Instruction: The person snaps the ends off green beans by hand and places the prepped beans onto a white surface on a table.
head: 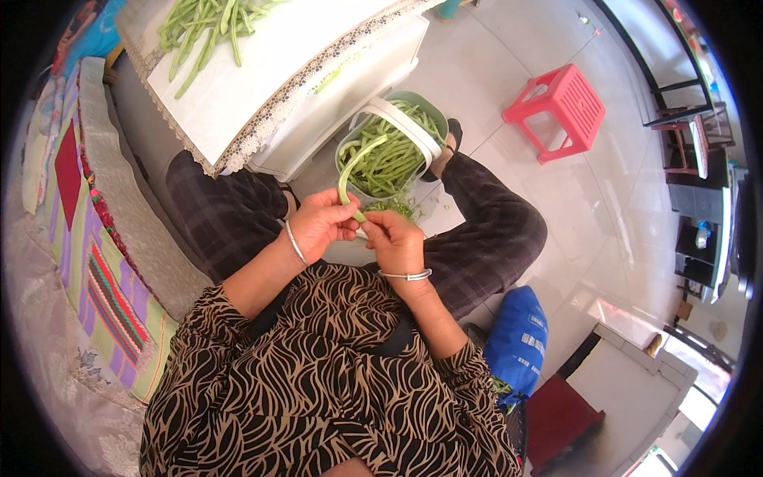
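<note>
One long green bean (353, 167) is held between both hands over my lap. My left hand (326, 219) grips its lower part between thumb and fingers, while the upper part rises free in a curve. My right hand (396, 237) pinches the lower end, close beside the left fingertips. Beyond the hands, a green plastic basket (444, 117) with a white handle (411, 128) stands on the floor, full of green beans (390, 156). Small green trimmings (396, 207) lie just on the near side of it. More green beans (205, 30) are piled on the white table at the upper left.
The white table (199, 113) has a lace-edged cover. A red plastic stool (575, 110) stands on the tiled floor at the upper right. Beside my right leg lies a blue bag (518, 343) with greens at its mouth. A sofa with a striped cover (113, 298) is at the left.
</note>
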`<state>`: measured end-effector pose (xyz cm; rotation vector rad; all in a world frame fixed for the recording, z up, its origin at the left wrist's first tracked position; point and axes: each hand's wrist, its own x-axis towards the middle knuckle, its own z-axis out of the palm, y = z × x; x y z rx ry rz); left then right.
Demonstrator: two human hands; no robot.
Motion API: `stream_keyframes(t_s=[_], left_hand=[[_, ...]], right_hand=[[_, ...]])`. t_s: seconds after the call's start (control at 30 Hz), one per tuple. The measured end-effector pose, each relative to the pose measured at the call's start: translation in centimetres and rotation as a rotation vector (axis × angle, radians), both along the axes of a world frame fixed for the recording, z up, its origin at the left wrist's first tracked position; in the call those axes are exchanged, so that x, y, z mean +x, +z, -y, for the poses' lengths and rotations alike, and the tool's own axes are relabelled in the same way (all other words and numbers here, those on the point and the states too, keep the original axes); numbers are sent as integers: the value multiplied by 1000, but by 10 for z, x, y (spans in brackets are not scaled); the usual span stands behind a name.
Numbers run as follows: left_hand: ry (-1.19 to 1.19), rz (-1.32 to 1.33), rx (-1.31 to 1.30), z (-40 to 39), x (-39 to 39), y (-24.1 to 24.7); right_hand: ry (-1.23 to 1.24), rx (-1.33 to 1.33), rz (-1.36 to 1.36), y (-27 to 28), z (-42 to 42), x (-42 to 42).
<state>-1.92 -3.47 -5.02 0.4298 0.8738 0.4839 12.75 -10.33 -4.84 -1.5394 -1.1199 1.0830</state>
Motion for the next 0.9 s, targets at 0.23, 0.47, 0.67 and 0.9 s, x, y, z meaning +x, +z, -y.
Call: stream_keyframes(t_s=[0.23, 0.47, 0.67, 0.9], left_hand=[[36, -87, 125, 4, -1, 17], [86, -81, 151, 9, -3, 16], [88, -21, 128, 7, -6, 24], [62, 55, 17, 6, -10, 18]], right_hand=[[39, -26, 13, 11, 4, -3], [91, 34, 114, 10, 6, -3], [131, 250, 356, 19, 0, -4], [137, 221, 451, 22, -3, -10]])
